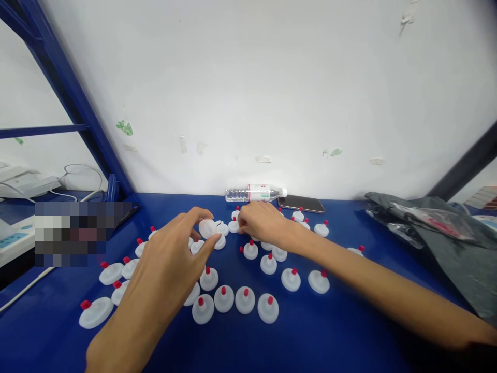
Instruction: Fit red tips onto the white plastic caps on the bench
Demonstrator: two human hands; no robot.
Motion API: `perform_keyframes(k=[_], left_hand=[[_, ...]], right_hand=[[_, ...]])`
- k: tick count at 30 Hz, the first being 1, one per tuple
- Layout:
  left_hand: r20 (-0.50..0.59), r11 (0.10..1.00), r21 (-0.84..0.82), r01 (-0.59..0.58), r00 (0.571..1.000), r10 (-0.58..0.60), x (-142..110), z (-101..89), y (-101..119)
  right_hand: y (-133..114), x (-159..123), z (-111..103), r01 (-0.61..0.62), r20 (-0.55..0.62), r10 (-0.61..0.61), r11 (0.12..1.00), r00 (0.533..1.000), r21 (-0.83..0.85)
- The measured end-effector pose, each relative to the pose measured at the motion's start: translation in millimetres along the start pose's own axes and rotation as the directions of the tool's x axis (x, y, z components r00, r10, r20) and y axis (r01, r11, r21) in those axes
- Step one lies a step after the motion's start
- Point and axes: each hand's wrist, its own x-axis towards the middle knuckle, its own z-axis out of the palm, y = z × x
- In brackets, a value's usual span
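Note:
My left hand (174, 248) grips a white round plastic lid (207, 228) between thumb and fingers. Its narrow spout points right and carries no red cap that I can see. My right hand (259, 220) reaches down among the lids farther back, fingers bent together and low over the table; whatever they hold is hidden. Beside its fingertips is a white lid with a red-tipped spout (233, 226). A loose red cap (241, 249) lies just nearer to me. Several similar lids, such as the front lid (267, 309), rest spout up around both hands.
A clear plastic bottle (258, 193) lies along the wall, with a phone (302, 204) to its right. Grey plastic bags (435, 243) cover the right side of the blue table (330, 336). On the left are a power strip (17, 241), cables and a blue metal frame (73, 88).

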Motion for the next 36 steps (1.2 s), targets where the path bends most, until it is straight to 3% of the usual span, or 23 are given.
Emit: perform_keyframes(k=[6,12,17,23,30,36], left_hand=[[0.007,1.000,0.014,-0.012,1.000,0.012,1.0,0.2,-3.4],[0.059,0.999,0.021,0.040,0.997,-0.041,1.0,-2.8,-2.8],[0.054,0.998,0.026,0.062,0.996,-0.064,1.0,-3.1,-2.7],[-0.005,0.999,0.024,0.045,0.999,-0.045,1.7,-0.9,-2.8],[-0.015,0.998,-0.037,0.057,0.998,-0.058,1.3,-2.1,-1.1],[-0.055,0.998,-0.049,0.033,0.998,-0.035,-0.2,-2.9,0.1]], right_hand=[[1.8,3.4,10.3,0.021,0.011,-0.021,1.000,1.000,0.000],[-2.4,-8.5,-18.2,0.072,-0.038,-0.065,0.971,0.997,0.229],[-0.4,-19.1,-49.9,0.125,0.014,-0.156,0.840,0.988,0.528],[2.4,-19.9,-54.4,0.197,-0.032,-0.270,0.611,0.962,0.767],[2.5,-19.0,-55.0,0.205,-0.069,-0.272,0.513,0.960,0.834],[1.0,-20.3,-55.6,0.205,-0.081,-0.256,0.505,0.963,0.839]])
